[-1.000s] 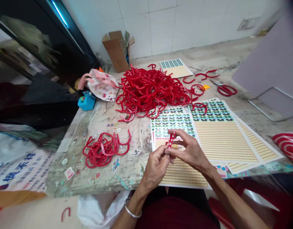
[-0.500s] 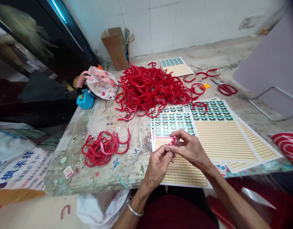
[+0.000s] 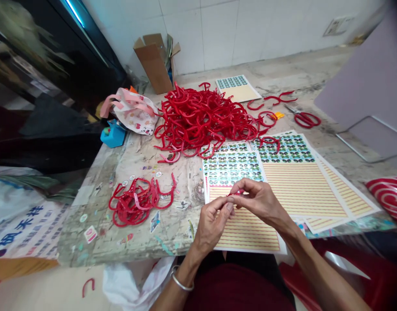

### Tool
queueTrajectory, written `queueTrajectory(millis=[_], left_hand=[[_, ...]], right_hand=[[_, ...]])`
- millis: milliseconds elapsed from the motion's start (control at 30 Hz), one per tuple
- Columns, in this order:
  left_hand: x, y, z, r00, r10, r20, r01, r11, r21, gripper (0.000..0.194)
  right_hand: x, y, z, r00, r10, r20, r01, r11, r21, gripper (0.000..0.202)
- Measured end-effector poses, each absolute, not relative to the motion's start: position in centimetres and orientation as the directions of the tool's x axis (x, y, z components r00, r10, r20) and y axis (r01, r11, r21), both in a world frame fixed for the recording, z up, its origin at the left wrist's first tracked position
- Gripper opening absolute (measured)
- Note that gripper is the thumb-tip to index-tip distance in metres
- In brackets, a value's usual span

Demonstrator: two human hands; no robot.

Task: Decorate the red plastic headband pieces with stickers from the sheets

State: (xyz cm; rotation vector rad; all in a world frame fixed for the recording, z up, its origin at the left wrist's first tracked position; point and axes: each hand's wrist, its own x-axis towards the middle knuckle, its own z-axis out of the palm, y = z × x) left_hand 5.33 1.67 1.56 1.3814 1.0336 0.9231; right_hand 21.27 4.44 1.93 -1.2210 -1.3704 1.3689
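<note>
Above the sticker sheet (image 3: 247, 233), my left hand (image 3: 213, 222) and my right hand (image 3: 263, 203) meet fingertip to fingertip. Both are closed in a pinch on a small red curved strip (image 3: 240, 191), most of it hidden by the fingers. The sheet has rows of blue-green printed shapes at its top and thin lines on a yellowish backing below. To the left lies a small group of red curved strips (image 3: 142, 201), some bearing pale marks. Beyond my hands rises a large heap of similar red strips (image 3: 201, 121).
More sticker sheets (image 3: 302, 185) overlap at the right, with red-handled scissors (image 3: 307, 120) behind them. A smaller sheet (image 3: 239, 93) lies near the wall. At the back left are a cardboard box (image 3: 155, 67), a cloth pouch (image 3: 135, 112) and a blue holder (image 3: 112, 134).
The red strip between my fingertips has turned from steeply slanted to nearly level. My right fingers have shifted slightly; both hands stay in about the same place.
</note>
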Motion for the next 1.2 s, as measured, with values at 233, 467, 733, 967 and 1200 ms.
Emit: queueTrajectory(millis=[233,467,733,967,1200], left_hand=[[4.9,1.9,1.9,0.353,0.936,0.013,0.157,-0.073,0.985,0.028],[4.9,1.5,1.7,0.317,0.943,0.103,0.172,-0.164,0.971,0.02],[4.7,1.5,1.5,0.314,0.935,0.165,0.169,-0.226,0.959,0.019],[3.9,1.7,1.3,0.331,0.936,0.117,0.252,-0.207,0.945,0.021],[-2.5,4.5,-1.5,0.035,0.947,0.318,0.75,-0.236,0.618,0.019]], right_hand=[[21.4,4.0,2.2,-0.249,0.963,-0.102,0.003,-0.104,-0.995,0.041],[21.3,3.6,2.0,-0.208,0.976,-0.058,-0.011,-0.061,-0.998,0.037],[21.2,3.5,2.5,-0.182,0.981,-0.062,-0.02,-0.067,-0.998,0.02],[21.0,4.5,2.1,-0.273,0.96,-0.056,0.071,-0.038,-0.997,0.033],[18.5,13.0,-1.5,-0.226,0.942,0.249,0.576,0.336,-0.745,0.018]])
